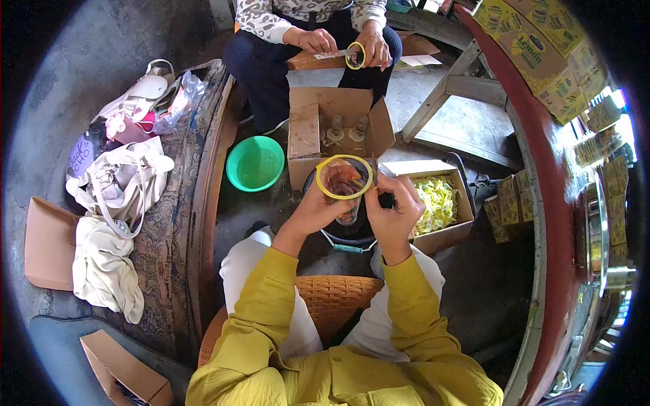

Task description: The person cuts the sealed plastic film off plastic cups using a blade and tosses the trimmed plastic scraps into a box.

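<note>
My left hand (315, 210) is wrapped around a clear plastic cup (349, 215) with a yellow rim, held tilted with its mouth toward me. Reddish-brown stuff shows inside the cup. Close to the rim on the right, my right hand (395, 208) is closed in a pinch. A thin grey blade-like tool (387, 170) shows at its fingertips; the rest is hidden. Below the cup stands a dark bucket (338, 238) with a teal-gripped handle.
A co-worker's hands (345, 49) hold a blade and another yellow-rimmed cup. Ahead are a cardboard box (302, 132) with glass pieces and a green basin (233, 166). Right stands a box (464, 203) of yellow strips. Bags (128, 179) lie left; a wooden frame (467, 88) stands right.
</note>
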{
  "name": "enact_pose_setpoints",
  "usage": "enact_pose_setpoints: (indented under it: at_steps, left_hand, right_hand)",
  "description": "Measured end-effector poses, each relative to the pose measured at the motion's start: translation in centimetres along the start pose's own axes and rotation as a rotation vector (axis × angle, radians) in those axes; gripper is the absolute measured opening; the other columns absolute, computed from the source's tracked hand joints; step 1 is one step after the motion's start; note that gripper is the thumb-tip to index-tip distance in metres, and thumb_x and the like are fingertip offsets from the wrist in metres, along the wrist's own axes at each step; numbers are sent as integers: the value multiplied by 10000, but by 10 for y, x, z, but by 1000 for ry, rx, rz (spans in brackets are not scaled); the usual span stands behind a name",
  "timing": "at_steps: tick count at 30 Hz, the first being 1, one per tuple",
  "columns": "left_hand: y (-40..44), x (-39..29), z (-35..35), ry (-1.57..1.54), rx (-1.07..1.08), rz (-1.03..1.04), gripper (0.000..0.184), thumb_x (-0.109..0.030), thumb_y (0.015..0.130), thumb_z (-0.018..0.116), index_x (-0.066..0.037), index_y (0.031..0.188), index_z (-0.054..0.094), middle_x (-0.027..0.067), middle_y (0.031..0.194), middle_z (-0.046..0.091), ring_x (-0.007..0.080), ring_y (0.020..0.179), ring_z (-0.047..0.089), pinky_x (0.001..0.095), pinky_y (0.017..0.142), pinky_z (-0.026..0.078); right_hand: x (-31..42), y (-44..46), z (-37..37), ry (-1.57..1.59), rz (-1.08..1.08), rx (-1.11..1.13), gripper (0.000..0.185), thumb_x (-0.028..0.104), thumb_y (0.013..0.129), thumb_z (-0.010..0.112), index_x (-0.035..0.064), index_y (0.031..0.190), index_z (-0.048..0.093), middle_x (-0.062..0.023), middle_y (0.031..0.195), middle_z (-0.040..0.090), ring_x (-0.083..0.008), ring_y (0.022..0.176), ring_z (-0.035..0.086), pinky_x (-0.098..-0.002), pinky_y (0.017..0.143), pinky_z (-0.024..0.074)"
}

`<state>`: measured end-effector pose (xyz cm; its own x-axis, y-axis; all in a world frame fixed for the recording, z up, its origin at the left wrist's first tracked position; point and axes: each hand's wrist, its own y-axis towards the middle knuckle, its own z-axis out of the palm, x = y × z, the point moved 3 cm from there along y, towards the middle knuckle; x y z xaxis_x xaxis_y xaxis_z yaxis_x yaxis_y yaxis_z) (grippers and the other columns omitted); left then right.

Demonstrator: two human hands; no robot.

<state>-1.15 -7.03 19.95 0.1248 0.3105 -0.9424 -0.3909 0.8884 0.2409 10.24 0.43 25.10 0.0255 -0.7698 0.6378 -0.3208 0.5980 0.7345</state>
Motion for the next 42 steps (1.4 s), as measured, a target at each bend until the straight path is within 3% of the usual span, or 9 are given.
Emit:
enact_pose_setpoints:
  at_steps: [11, 26, 35, 42]
  left_hand:
    - [1, 7, -5, 165, 35, 29, 564, -19, 697, 642, -60, 1188, 367, 48, 1077, 464, 132, 999, 457, 280, 869, 388]
    - [-1, 9, -8, -55, -6, -36, 654, -17, 683, 669, -56, 1247, 339, 60, 1130, 461, 142, 1034, 458, 287, 888, 385]
    - [1, 9, -6, 71, 65, -41, 668, -26, 676, 685, -55, 1248, 341, 53, 1130, 471, 142, 1018, 468, 284, 875, 396]
    - [-3, 10, -5, -44, 77, -71, 675, -34, 678, 701, -56, 1249, 342, 60, 1142, 465, 145, 1030, 466, 286, 885, 394]
  right_hand:
    - [-1, 2, 0, -2, 43, 23, 185, -64, 641, 661, -8, 817, 645, -81, 637, 575, -134, 545, 566, -230, 517, 454]
    - [-3, 1, -2, 52, 79, 74, 209, -77, 642, 649, -12, 841, 653, -80, 642, 582, -127, 554, 573, -226, 526, 462]
    - [-2, 3, -4, 26, 77, 64, 169, -71, 649, 651, -32, 813, 636, -71, 646, 581, -113, 579, 591, -208, 543, 455]
    - [-5, 7, -5, 61, 49, 94, 214, -67, 646, 657, -9, 852, 657, -79, 646, 586, -126, 568, 579, -224, 532, 461]
